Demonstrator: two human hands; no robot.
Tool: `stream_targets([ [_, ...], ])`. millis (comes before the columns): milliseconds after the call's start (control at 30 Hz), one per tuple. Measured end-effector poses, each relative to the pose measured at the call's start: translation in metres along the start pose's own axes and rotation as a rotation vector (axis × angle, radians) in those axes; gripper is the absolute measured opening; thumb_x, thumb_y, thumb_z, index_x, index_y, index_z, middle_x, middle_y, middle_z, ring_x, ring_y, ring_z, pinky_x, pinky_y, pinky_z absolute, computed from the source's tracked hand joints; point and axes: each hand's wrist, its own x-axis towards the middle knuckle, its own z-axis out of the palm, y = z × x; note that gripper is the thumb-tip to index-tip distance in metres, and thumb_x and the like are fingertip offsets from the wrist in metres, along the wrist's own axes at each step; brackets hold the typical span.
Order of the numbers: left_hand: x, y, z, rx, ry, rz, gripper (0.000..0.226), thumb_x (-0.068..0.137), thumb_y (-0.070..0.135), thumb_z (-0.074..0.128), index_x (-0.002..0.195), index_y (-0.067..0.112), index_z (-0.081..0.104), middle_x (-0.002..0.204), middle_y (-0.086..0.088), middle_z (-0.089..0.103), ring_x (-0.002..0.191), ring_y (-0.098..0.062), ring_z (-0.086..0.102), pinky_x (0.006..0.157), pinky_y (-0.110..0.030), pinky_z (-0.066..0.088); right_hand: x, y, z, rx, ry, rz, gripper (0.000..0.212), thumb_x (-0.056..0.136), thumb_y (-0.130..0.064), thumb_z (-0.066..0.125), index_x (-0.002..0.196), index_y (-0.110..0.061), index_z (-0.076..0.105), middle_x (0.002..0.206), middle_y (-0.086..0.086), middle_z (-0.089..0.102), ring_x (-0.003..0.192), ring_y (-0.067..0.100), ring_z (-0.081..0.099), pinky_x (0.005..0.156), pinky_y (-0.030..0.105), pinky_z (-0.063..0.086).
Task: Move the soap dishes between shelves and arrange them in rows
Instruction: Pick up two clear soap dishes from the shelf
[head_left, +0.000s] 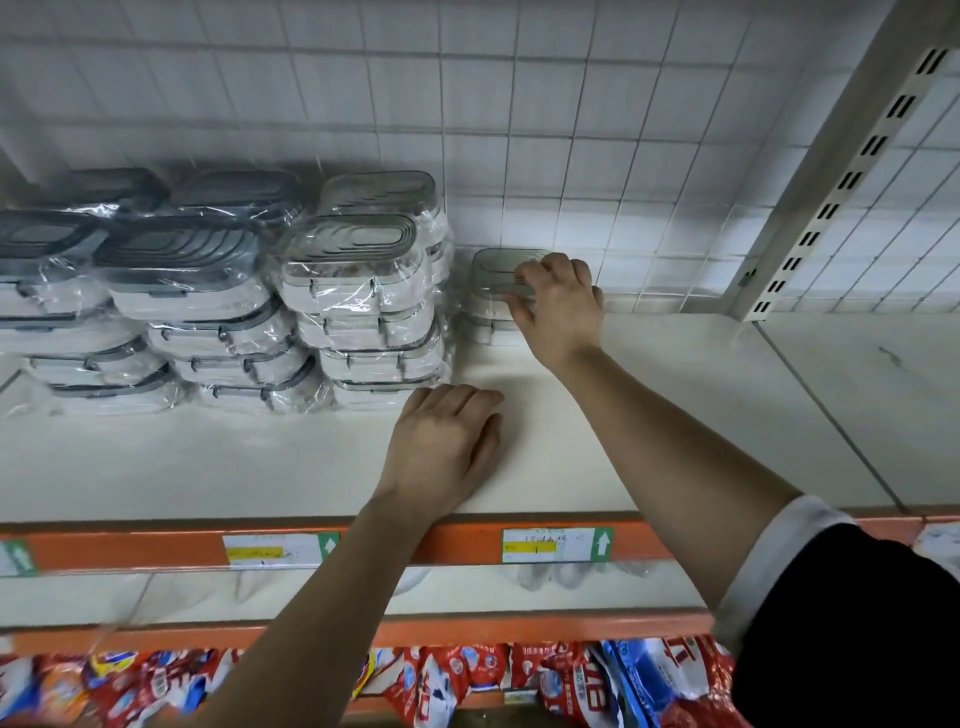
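Film-wrapped stacks of soap dishes (218, 291) fill the back left of the shelf (260, 467), and just off their front right corner the left hand (447, 447) lies flat on the shelf, fingers loosely straight, holding nothing. Further right, by the back edge, the right hand (558, 306) curls fingers and thumb over the top soap dish (493, 267) of a short pile. They look like light, stiff plastic in slippery film, so a grip across the lid's long edges seems safest.

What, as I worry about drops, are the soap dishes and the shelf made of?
The soap dishes look like hard plastic: opaque white bases, translucent grey lids, moulded clips, most in glossy crinkled clear film. The shelf is probably painted metal, matte cream, with an orange front strip.
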Motion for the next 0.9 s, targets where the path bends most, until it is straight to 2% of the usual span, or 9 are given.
stream_targets([
  [133, -0.001, 0.004, -0.001, 0.074, -0.001, 0.09, 0.029, 0.092, 0.024, 0.047, 0.103, 0.01, 0.07, 0.09, -0.006, 0.069, 0.08, -0.03, 0.063, 0.078, -0.038, 0.041, -0.027, 0.016, -0.014, 0.168, 0.072, -0.046, 0.039, 0.091, -0.04, 0.053, 0.123, -0.018, 0.062, 0.124, 0.003, 0.059, 0.121, 0.029, 0.047, 0.092, 0.045, 0.045],
  [233, 0.002, 0.022, -0.003, 0.061, 0.015, 0.084, 0.029, 0.092, 0.024, 0.047, 0.105, 0.01, 0.069, 0.093, -0.006, 0.069, 0.083, -0.03, 0.063, 0.082, -0.038, 0.04, -0.059, 0.038, -0.03, 0.246, 0.164, 0.006, 0.042, 0.09, -0.041, 0.046, 0.114, -0.013, 0.065, 0.118, 0.004, 0.062, 0.112, 0.031, 0.054, 0.092, 0.035, 0.04],
  [367, 0.017, 0.068, 0.005, 0.027, 0.009, 0.107, 0.032, 0.095, 0.027, 0.045, 0.108, 0.012, 0.069, 0.094, -0.004, 0.071, 0.084, -0.028, 0.065, 0.084, -0.038, 0.041, -0.109, 0.078, -0.061, 0.251, 0.256, 0.095, 0.036, 0.09, -0.034, 0.049, 0.109, -0.01, 0.067, 0.109, 0.005, 0.068, 0.103, 0.034, 0.059, 0.09, 0.027, 0.035],
  [567, 0.03, 0.17, 0.04, -0.092, -0.012, 0.217, 0.029, 0.094, 0.027, 0.048, 0.111, 0.013, 0.068, 0.094, -0.002, 0.072, 0.083, -0.027, 0.067, 0.086, -0.04, 0.043, -0.202, 0.149, -0.127, 0.136, 0.334, 0.251, 0.034, 0.089, -0.031, 0.047, 0.106, -0.009, 0.068, 0.103, 0.005, 0.07, 0.098, 0.033, 0.058, 0.078, 0.036, 0.047],
  [667, 0.025, 0.233, 0.06, -0.15, -0.026, 0.274, 0.029, 0.094, 0.028, 0.047, 0.109, 0.013, 0.068, 0.092, -0.002, 0.072, 0.08, -0.027, 0.066, 0.085, -0.039, 0.041, -0.255, 0.191, -0.163, 0.058, 0.349, 0.327, 0.024, 0.088, -0.022, 0.055, 0.104, -0.01, 0.068, 0.101, 0.006, 0.07, 0.095, 0.033, 0.059, 0.08, 0.039, 0.048],
  [767, 0.013, 0.296, 0.079, -0.194, -0.039, 0.31, 0.029, 0.094, 0.028, 0.046, 0.107, 0.013, 0.067, 0.092, -0.002, 0.072, 0.081, -0.027, 0.066, 0.083, -0.039, 0.04, -0.311, 0.233, -0.199, -0.014, 0.295, 0.381, 0.022, 0.086, -0.02, 0.059, 0.104, -0.011, 0.068, 0.104, 0.007, 0.069, 0.098, 0.033, 0.059, 0.083, 0.037, 0.043],
  [900, -0.007, 0.377, 0.101, -0.242, -0.084, 0.337, 0.031, 0.095, 0.028, 0.046, 0.11, 0.013, 0.068, 0.098, -0.003, 0.072, 0.088, -0.027, 0.067, 0.084, -0.04, 0.04, -0.378, 0.287, -0.245, -0.052, 0.203, 0.445, 0.021, 0.09, -0.02, 0.064, 0.109, -0.011, 0.068, 0.113, 0.01, 0.067, 0.107, 0.033, 0.056, 0.085, 0.039, 0.045],
])
